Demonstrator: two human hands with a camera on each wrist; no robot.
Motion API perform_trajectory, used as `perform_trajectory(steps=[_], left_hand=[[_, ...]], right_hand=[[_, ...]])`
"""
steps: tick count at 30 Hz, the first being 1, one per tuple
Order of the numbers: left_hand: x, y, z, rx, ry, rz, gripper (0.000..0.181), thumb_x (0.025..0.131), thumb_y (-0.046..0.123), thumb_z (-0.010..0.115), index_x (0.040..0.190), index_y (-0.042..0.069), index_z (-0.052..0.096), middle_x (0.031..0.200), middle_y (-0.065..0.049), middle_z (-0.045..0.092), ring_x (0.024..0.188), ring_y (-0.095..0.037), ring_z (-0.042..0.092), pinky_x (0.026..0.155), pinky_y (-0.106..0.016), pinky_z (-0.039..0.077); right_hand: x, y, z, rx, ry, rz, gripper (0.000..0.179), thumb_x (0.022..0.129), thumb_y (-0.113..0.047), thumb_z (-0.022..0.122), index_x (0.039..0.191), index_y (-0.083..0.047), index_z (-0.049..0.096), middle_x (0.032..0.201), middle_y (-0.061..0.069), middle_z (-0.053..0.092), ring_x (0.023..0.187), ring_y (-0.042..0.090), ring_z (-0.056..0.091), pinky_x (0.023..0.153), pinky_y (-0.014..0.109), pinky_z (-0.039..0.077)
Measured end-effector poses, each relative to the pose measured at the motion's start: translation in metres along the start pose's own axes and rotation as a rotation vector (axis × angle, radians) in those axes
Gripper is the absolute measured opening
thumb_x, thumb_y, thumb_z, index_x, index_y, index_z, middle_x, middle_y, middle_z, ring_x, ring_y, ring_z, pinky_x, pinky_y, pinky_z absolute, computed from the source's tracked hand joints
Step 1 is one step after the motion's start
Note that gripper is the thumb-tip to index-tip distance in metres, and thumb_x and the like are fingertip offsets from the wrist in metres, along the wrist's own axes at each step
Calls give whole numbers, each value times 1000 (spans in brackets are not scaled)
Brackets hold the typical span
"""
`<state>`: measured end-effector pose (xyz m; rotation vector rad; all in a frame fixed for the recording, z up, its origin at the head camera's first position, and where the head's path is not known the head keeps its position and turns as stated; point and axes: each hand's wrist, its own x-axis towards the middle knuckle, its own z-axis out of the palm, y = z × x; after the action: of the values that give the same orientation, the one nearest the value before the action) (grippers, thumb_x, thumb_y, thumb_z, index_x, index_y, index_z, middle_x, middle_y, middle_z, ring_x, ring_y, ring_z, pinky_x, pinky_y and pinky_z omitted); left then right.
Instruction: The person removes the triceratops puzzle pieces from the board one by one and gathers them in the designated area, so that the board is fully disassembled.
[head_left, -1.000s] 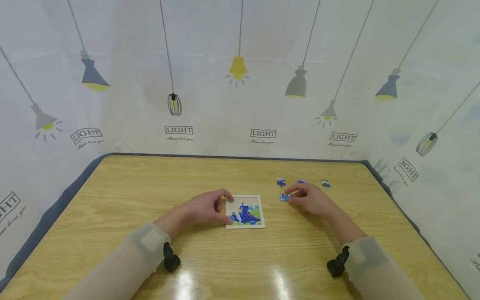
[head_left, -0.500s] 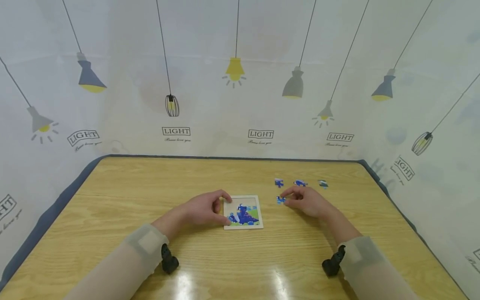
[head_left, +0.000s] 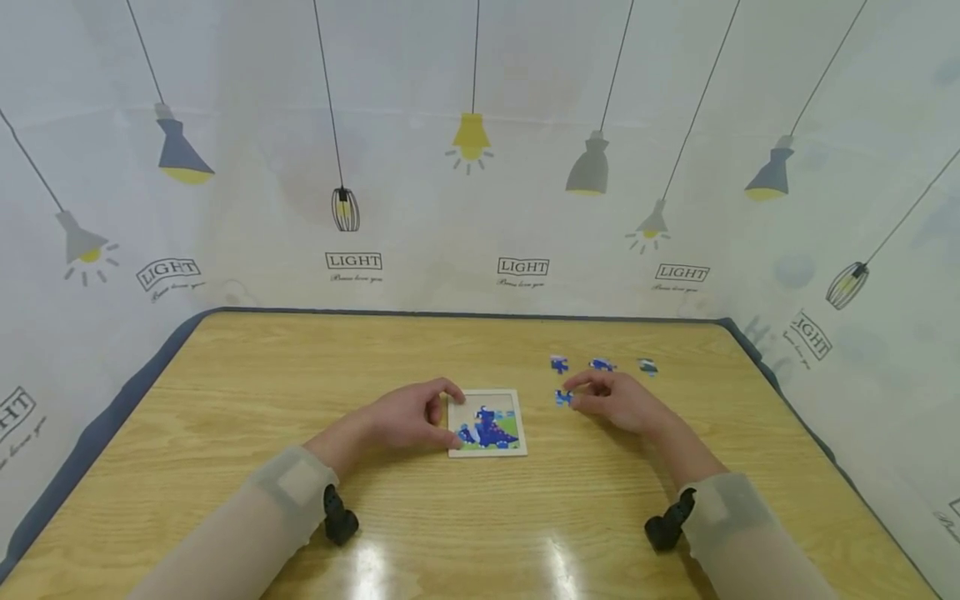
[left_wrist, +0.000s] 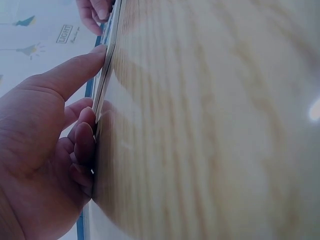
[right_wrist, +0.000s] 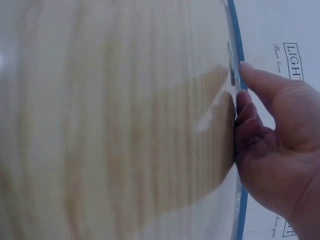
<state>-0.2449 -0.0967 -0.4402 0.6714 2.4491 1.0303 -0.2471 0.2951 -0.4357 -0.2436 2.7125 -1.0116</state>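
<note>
On wood-grained table [head_left: 438,533] — left grip [head_left: 408,416] spread on square pale frame [head_left: 489,454]; right grip [head_left: 626,403] pinching knobbed puzzle piece [head_left: 562,398].

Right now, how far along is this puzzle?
Done: the lower dinosaur picture lies in the frame, which the left hand holds. In hand: the right hand pinches one loose piece. Remaining: that piece, three more pieces, and the frame's bare-looking top.

A pale wall [head_left: 405,67] is being seen across the top of the frame. Yellow, blue and gray lamp pictures [head_left: 472,133] are being shown on it, with the word LIGHT [head_left: 353,262] lower down. Near the bottom, two bright spots [head_left: 368,567] are being bounced back by a wooden table [head_left: 270,375].
</note>
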Motion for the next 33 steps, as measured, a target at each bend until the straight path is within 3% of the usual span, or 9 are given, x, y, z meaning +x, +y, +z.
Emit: perform_trajectory(steps=[4, 8, 12, 16, 23, 33], left_hand=[[0, 1, 0, -10, -6, 1, 58, 92, 40, 91, 139, 24, 63, 97, -1, 60, 88, -18, 55, 84, -37, 44], [0, 1, 1, -21, -16, 8, 58, 92, 40, 91, 140, 24, 63, 97, -1, 60, 88, -18, 55, 84, -37, 45], [0, 2, 0, -17, -13, 12, 58, 92, 38, 91, 140, 23, 63, 97, -1, 60, 87, -17, 55, 84, -37, 45], [1, 0, 0, -20, -12, 16, 58, 92, 38, 91, 140, 23, 63, 97, -1, 60, 87, -17, 55, 84, -37, 45], [1, -2, 1, -31, -23, 8, 58, 92, 40, 91, 140, 24, 63, 97, -2, 61, 87, -18, 56, 83, -37, 45], [0, -1, -1, -18, -25, 22, 57, 93, 38, 90, 141, 23, 62, 96, -1, 61, 85, -17, 56, 83, -37, 46]], right_hand=[[-1, 1, -2, 56, 39, 11, 34, 108, -35, 71, 139, -20, 73, 123, 10, 67, 105, 24, 57, 85, 36, 47], [-4, -8, 0, 132, 47, 3, 35, 109, -30, 71, 139, -13, 72, 111, 9, 67, 87, 22, 57, 74, 33, 50], [-4, -34, 12, 174, -22, -47, 33, 109, -27, 69, 137, -10, 72, 103, 8, 66, 78, 22, 58, 67, 30, 50], [-1, -61, 32, 199, -109, -78, 29, 109, -28, 71, 134, -13, 73, 106, 7, 66, 86, 23, 60, 70, 30, 52], [5, -86, 59, 175, -165, -101, 26, 105, -26, 75, 130, -19, 75, 110, 5, 69, 94, 22, 61, 77, 31, 52], [12, -92, 69, 81, -202, -156, 42, 98, -25, 85, 135, -12, 71, 106, 3, 67, 94, 18, 59, 84, 32, 49]])
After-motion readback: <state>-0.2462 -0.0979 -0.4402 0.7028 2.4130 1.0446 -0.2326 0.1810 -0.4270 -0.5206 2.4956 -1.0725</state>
